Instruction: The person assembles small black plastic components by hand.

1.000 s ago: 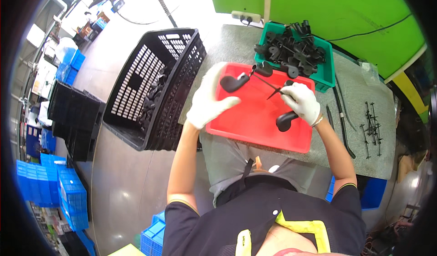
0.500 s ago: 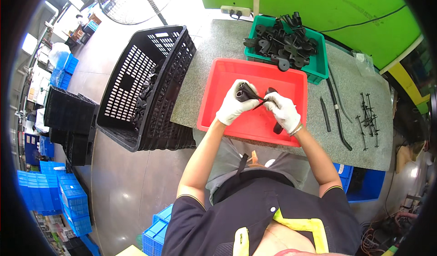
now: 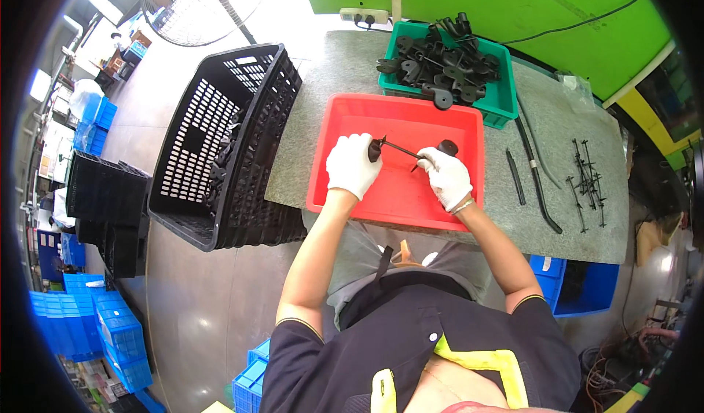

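Both my hands wear white gloves and hover over a red tray (image 3: 396, 211). My left hand (image 3: 352, 167) is closed round a black plastic part (image 3: 375, 150), whose end shows beyond the fingers. A thin black rod (image 3: 400, 148) spans the space between my hands, its left tip beside that part. Fingers of my right hand (image 3: 446, 180) pinch the rod's other end. Just above the right hand sits a dark rounded piece (image 3: 447, 147); whether it is held or lies in the tray I cannot tell.
Behind the red tray, a green bin (image 3: 501, 105) overflows with black plastic parts (image 3: 444, 64). Black perforated crates (image 3: 275, 119) stand left of the table. On the right lie a black tube (image 3: 539, 182), a short black strip (image 3: 515, 177) and several thin black rods (image 3: 587, 182).
My hands have moved apart, and the thin rod now shows stretched between them. The left hand has turned over the black part. The whole view has shifted slightly.
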### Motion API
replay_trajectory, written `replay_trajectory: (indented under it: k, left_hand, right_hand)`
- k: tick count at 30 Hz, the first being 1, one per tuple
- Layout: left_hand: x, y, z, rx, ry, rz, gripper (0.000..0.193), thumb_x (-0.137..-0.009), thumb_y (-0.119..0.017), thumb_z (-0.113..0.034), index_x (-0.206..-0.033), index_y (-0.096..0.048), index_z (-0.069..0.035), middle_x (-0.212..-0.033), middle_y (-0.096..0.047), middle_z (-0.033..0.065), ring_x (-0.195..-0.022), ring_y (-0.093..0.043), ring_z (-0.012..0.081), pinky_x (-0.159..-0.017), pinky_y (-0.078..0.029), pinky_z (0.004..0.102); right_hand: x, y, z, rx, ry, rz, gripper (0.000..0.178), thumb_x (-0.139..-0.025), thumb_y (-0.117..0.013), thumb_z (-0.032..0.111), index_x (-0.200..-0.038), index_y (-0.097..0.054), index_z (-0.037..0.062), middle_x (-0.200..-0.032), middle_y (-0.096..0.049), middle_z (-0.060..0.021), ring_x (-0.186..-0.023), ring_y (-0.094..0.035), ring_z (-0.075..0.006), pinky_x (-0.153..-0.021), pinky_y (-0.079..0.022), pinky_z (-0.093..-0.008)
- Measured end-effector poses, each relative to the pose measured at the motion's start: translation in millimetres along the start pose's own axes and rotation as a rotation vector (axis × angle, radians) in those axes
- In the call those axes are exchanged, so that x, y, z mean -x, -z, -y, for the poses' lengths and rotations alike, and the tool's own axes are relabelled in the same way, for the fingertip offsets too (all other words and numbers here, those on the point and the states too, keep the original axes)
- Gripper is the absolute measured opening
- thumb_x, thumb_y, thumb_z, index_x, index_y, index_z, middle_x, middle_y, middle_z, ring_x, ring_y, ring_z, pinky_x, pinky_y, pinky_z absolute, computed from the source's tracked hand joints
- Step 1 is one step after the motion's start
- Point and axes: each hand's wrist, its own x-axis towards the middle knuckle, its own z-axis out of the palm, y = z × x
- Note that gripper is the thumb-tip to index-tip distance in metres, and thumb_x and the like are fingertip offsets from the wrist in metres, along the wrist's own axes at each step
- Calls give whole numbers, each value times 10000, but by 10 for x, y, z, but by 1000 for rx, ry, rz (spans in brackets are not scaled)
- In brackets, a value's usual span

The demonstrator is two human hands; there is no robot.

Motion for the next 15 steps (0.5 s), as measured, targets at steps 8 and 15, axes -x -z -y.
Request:
replay_trajectory:
  k: [8,15]
  left_hand:
    - [19,-139,310,181,-310,41,395,-655,-786,-380,-914,-666,-107,-920,-632,63,-957,-571,284,-812,-476,384]
    - [50,-171,18,446,-321,12,763,-682,-786,-475,-1293,-528,-98,-1336,-501,165,-1306,-419,336,-1038,-392,401]
  right_hand:
    - [-119,154,-235,-926,-337,277,147,-947,-519,150,-972,-584,21,-661,-464,35,-567,-403,-43,-500,-334,-207]
    - [-151,162,-15,-977,-177,194,163,-969,-499,174,-1014,-563,31,-686,-467,30,-568,-379,-45,-515,-313,-198]
